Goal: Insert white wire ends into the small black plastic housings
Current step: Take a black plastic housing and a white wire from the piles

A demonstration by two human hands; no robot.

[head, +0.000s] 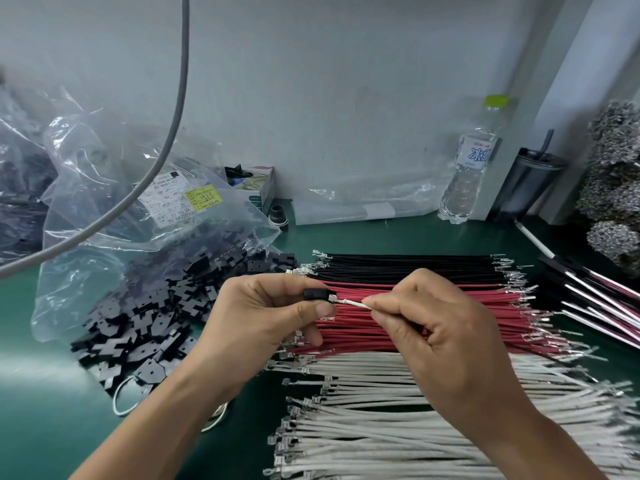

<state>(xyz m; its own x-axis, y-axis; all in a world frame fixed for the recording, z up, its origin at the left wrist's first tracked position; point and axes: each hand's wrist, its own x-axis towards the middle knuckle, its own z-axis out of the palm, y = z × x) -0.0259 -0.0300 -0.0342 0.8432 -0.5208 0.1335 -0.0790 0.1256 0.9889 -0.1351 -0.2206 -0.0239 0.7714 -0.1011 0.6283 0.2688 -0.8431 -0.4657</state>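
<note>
- Above the middle of a green bench mat [52, 393], near its front edge: left hand [263, 320] pinching a small black housing [316, 294] between thumb and fingers, right hand [446, 337] pinching a white wire [353, 302] just behind its metal terminal [333, 298].
- Terminal at the mouth of the housing, tip touching or just entering; depth of entry too small to tell.
- Likely step: pushing the crimped end home into the cavity.
- Risk, as a judgement: terminal tilted against the opening, bending or jamming under a hard push from the right hand; soft wire buckling from a grip too far back; a half-seated terminal pulling out for want of a latch.
- Housing held left of the wire end, in line with it, both raised clear of the mat and over the row of red wires [433, 317].
- Below, toward the front edge, more white wires [398, 427] laid in rows; black wires [415, 265] beyond the red.
- Toward the left edge, a clear bag [104, 188] spilling loose black housings [152, 327]; water bottle [467, 168] at the back edge against the wall.
</note>
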